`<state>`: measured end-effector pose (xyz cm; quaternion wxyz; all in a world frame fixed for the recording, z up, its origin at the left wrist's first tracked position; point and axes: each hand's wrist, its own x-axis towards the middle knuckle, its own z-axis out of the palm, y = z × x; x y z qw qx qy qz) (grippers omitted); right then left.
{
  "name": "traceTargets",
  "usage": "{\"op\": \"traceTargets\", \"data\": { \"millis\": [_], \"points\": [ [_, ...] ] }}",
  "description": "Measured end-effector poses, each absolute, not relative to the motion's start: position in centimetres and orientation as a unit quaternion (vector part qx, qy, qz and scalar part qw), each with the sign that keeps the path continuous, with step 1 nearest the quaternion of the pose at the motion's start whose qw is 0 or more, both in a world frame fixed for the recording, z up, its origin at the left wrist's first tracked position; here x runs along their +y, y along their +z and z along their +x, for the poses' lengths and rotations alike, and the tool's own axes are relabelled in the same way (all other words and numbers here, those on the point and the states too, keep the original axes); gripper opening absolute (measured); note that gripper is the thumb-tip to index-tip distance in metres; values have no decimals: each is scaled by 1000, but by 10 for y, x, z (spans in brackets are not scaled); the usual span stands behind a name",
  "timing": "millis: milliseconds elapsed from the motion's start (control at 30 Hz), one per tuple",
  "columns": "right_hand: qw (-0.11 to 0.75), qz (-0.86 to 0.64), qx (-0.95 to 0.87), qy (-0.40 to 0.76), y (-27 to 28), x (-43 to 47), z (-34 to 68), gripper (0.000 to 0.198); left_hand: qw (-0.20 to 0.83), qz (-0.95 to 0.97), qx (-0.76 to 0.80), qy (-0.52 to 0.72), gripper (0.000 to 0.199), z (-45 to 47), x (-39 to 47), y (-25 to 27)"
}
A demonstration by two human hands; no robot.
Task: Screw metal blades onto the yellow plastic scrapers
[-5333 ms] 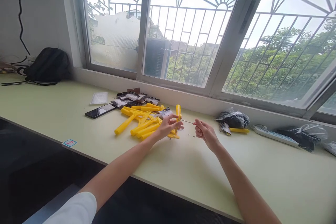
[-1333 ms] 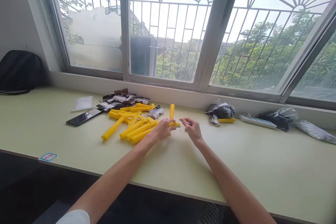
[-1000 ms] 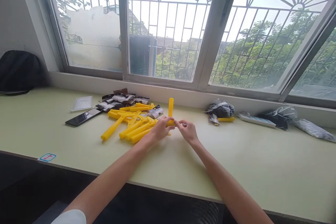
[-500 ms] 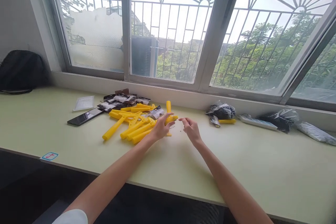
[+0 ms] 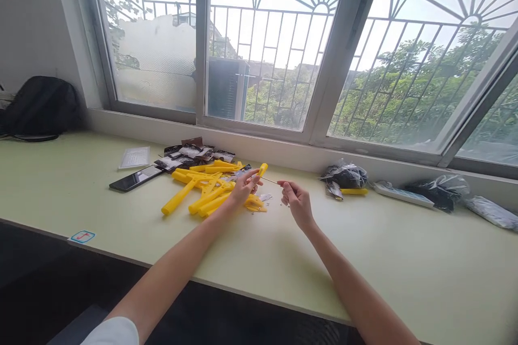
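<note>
My left hand [image 5: 244,187] is closed around a yellow plastic handle piece [image 5: 263,169], whose rounded end sticks up past the fingers. My right hand [image 5: 298,204] grips a screwdriver [image 5: 270,180]; its thin shaft points left to the piece in my left hand. Whether the tip touches the plastic, I cannot make out. Just below the left fingers lie another yellow piece [image 5: 256,204] and a small clear bag [image 5: 265,197]. Several tiny screws [image 5: 281,204] are scattered between the hands. Left of my left hand is a pile of yellow handle parts [image 5: 210,197].
Black-and-white packets [image 5: 190,153] lie behind the pile. A phone [image 5: 135,178] and a clear flat case [image 5: 135,157] are to the left. By the window at right are a bagged black item [image 5: 343,173], a white power strip [image 5: 402,194] and a wrapped packet [image 5: 491,212].
The yellow piece in my left hand has tilted and shifted, uncovering the yellow piece below it. The screwdriver's shaft now shows between my hands. The view has shifted slightly.
</note>
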<state>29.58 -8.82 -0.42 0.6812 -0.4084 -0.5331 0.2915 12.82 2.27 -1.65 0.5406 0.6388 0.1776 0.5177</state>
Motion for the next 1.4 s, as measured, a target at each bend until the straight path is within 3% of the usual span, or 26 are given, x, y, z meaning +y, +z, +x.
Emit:
{"op": "traceTargets", "data": {
  "millis": [167,567,1033,1400],
  "points": [
    [693,-422,-508,288,-8,-85,300,39,540,641,187,512,68,131,22,-18],
    [707,-394,-501,306,1,-94,287,36,690,535,132,469,57,127,4,-7],
    [690,-436,-523,245,-5,-90,286,40,691,537,134,466,69,128,0,-7],
    [655,-466,-568,174,-7,-93,287,43,728,532,102,420,59,121,-5,-2]
  ]
}}
